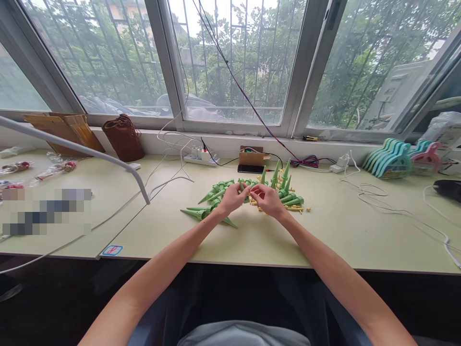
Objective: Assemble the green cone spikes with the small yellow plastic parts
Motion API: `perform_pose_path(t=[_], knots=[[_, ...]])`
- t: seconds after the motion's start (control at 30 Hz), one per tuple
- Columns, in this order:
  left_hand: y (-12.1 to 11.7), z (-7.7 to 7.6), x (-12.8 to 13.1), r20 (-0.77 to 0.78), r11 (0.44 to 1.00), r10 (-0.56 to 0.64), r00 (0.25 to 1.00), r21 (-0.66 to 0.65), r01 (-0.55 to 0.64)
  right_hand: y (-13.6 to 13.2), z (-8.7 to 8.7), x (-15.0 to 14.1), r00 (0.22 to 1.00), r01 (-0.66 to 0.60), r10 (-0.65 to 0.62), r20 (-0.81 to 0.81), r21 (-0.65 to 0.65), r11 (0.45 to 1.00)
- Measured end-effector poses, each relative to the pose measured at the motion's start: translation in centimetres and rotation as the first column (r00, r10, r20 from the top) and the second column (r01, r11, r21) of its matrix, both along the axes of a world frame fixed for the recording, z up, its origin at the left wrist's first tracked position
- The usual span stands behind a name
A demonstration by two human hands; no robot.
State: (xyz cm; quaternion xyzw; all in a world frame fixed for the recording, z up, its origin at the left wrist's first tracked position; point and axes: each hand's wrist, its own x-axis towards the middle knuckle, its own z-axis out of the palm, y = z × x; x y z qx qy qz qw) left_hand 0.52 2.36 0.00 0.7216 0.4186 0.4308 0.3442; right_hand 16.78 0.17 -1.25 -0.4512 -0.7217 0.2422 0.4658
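My left hand is closed around a green plastic spike, whose pointed end shows above the fingers. Fingertips nearly touching it, my right hand is pinched; what it grips is too small and covered to make out. Several green cone-shaped spikes with round collars lie to the left of my hands. Behind and right of the right hand, more green spikes stand point up or lie on their sides. Small yellow plastic pegs are scattered under and around these.
A phone lies before a small cardboard box at the back. White cables and a power strip run along the wall. Teal hangers are at the right, a brown pouch at the left. A grey curved bar crosses the left side.
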Motion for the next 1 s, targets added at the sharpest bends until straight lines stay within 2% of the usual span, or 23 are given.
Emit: perform_pose_path(t=[0.17, 0.4, 1.0], knots=[[0.09, -0.11, -0.01, -0.06, 0.998, 0.046, 0.997, 0.044, -0.044, 0.12, -0.14, 0.01, 1.0, -0.005, 0.005, 0.005, 0.0, 1.0], [-0.19, -0.01, 0.03, -0.118, 0.996, 0.052, 0.992, 0.079, -0.043, 0.15, -0.13, -0.04, 1.0, -0.002, 0.002, 0.027, -0.004, 1.0], [-0.15, -0.06, 0.04, -0.131, 0.99, 0.09, 0.987, 0.121, -0.075, 0.06, -0.08, -0.08, 0.992, -0.001, 0.002, 0.123, -0.009, 1.0]])
